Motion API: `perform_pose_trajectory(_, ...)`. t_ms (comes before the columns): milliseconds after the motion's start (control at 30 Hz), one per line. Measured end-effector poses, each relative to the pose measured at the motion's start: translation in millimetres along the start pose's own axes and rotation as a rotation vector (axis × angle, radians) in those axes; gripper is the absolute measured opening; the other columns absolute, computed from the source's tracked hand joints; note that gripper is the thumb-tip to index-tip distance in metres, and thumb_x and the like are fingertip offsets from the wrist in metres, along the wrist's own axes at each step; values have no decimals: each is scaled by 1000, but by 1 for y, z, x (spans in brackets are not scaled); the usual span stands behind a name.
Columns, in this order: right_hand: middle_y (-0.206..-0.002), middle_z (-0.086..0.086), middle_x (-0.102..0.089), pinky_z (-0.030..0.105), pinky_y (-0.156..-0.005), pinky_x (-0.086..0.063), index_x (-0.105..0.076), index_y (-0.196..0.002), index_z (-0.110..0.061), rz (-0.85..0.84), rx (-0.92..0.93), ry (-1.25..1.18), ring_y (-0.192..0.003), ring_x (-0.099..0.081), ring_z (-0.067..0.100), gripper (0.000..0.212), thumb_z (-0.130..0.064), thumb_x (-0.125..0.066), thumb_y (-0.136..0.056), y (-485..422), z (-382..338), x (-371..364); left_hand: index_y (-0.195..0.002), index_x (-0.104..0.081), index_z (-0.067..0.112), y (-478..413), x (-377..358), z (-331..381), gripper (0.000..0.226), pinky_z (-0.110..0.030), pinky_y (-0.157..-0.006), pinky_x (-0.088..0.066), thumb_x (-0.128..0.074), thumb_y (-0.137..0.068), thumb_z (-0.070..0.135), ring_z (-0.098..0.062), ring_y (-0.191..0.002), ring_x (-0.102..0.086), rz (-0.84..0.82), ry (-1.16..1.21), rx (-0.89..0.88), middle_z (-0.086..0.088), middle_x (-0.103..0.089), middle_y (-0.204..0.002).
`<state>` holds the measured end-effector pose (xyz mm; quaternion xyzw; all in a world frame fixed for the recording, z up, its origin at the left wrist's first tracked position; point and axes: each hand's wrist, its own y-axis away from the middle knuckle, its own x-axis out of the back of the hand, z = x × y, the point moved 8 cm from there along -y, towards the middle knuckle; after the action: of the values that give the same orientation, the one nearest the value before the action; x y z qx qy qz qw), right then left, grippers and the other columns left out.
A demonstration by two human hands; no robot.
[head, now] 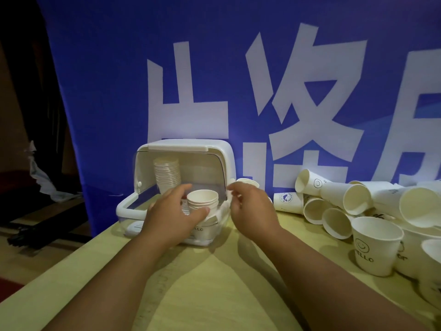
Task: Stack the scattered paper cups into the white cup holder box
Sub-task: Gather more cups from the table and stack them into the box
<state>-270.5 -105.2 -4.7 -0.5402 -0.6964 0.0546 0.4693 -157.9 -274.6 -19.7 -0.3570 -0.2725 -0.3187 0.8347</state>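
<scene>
- Head view, overall: white plastic cup holder box [216,151] stands at the far edge of a pale wooden table [214,295]. Its front is open toward the person. A blue fabric banner [107,80] with large white characters hangs close behind.
- Box interior, left side: tall stack of white paper cups [167,174], nested and upright, top close under the roof.
- Left hand [174,211] is at the box mouth, thumb in front and fingers behind, curled round a short stack of white paper cups [202,199], mouths up. This stack is in the right half of the box, beside the tall one. Cannot tell whether its base rests on the floor.
- Right hand [248,206] hovers just right of the opening, fingers loosely bent toward the box's edge. Cannot tell whether it pinches that edge or holds nothing.
- Loose white paper cups [358,201] are heaped on the table well to the right. Most lie on their sides, a few stand upright, and some carry a smiley and "HELLO".
- Handling, as a judgement: the cups look very light and thin-walled, easy to dent, with the rolled rim the stiffest part. Best hold is a light wrap just under the rim.
- Nested cups stiffen each other, but a stack may lean or slide apart, so support the lowest cup.
</scene>
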Motion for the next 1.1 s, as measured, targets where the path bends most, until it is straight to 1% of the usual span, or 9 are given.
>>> perform_pose_trajectory(67,-111,-3,-68,32,-85,-57,-69,-115,-26,59,-101,52,-91,-64,13,20,-20,-61,-98,-5,23,10,-136,-54,37,2,10,12,59,-49,-100,-51,-75,-83,54,-18,-119,-55,103,-34,-64,13,-55,-132)
perform_pose_trajectory(167,-133,0,-52,32,-98,-50,-69,-124,-26,-109,-187,198,-112,-55,19,28,-22,-65,-96,-4,58,-2,-120,-64,29,11,15,43,37,-43,-90,-52,-70,-86,42,-18,-104,-56,216,-24,-216,11,-58,-115)
perform_pose_trajectory(267,-162,-2,-22,41,-117,-34,-54,-144,-34,-339,-204,245,-143,-30,26,48,-30,-63,-97,7,81,-24,-117,-66,27,21,-3,76,28,-35,-82,-50,-61,-90,34,-15,-95,-55,160,-44,-358,13,-58,-110)
perform_pose_trajectory(400,-170,-5,1,47,-118,-31,-25,-157,-34,-449,-211,346,-151,-18,30,70,-42,-59,-96,9,99,-34,-127,-63,24,17,-41,107,29,-30,-85,-51,-57,-100,19,-12,-97,-56,-7,-84,-417,12,-56,-119)
perform_pose_trajectory(533,-164,-2,-22,42,-112,-35,-39,-151,-24,-297,-285,230,-142,-33,26,62,-34,-58,-93,4,114,-23,-147,-51,19,-8,-78,132,45,-28,-106,-40,-52,-102,10,-19,-130,-50,-143,-132,-305,3,-49,-148)
perform_pose_trajectory(667,-122,0,-60,40,-95,-52,-59,-127,-21,-12,-417,42,-113,-56,24,46,-26,-62,-81,1,135,10,-146,-48,13,-42,-111,143,52,-33,-106,-41,-58,-97,2,-27,-132,-50,-247,-240,-179,-6,-49,-150)
perform_pose_trajectory(767,-114,-5,-56,42,-92,-54,-58,-124,-27,83,-448,-67,-109,-55,22,54,-30,-65,-70,2,137,22,-139,-49,15,-61,-139,142,49,-33,-98,-48,-65,-95,3,-25,-116,-56,-316,-329,-150,-6,-56,-138)
perform_pose_trajectory(967,-130,-4,-52,41,-98,-48,-51,-137,-23,180,-495,-135,-123,-50,23,70,-38,-74,-73,-1,146,26,-143,-43,15,-70,-168,124,50,-34,-106,-46,-67,-98,12,-24,-122,-56,-371,-498,-120,-4,-55,-139)
perform_pose_trajectory(1100,-126,-5,-54,41,-97,-49,-56,-133,-24,289,-510,-216,-120,-53,22,66,-52,-74,-76,0,150,32,-139,-51,10,-67,-164,118,41,-33,-108,-44,-65,-100,14,-25,-125,-55,-320,-561,-127,-9,-56,-138)
